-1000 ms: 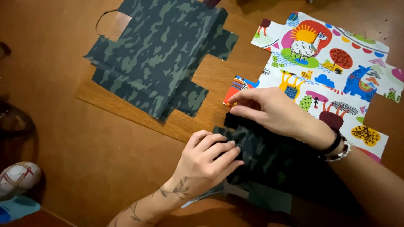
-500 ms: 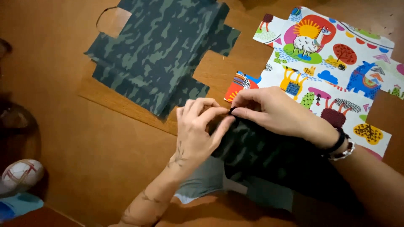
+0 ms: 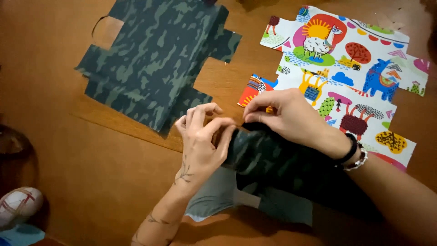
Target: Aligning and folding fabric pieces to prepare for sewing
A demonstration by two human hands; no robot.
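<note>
Both hands, left hand (image 3: pixel 200 141) and right hand (image 3: pixel 287 116), pinch the dark camouflage fabric piece (image 3: pixel 273 159) with fingers pressed together; 2 cut pieces, camouflage (image 3: pixel 154 64) and colourful (image 3: pixel 350 68), lie flat on the bench (image 3: pixel 54 150), seemingly unjoined.

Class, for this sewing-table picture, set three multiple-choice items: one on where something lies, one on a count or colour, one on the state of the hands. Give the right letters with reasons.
1. Where does the colourful animal-print fabric piece lie?
A. upper right of the wooden table
B. lower left corner
C. under the flat camouflage piece

2. How many dark green camouflage fabric pieces show?
A. one
B. two
C. four

3. What are the hands doing?
A. resting flat, apart
B. both pinching one fabric edge
C. holding scissors

Answers:
1 A: it spreads across the upper right, beyond the right hand.
2 B: a flat notched camouflage piece lies upper left, and a folded camouflage piece sits at the hands.
3 B: the left hand and right hand meet fingertip to fingertip at the folded piece's top edge.
</note>
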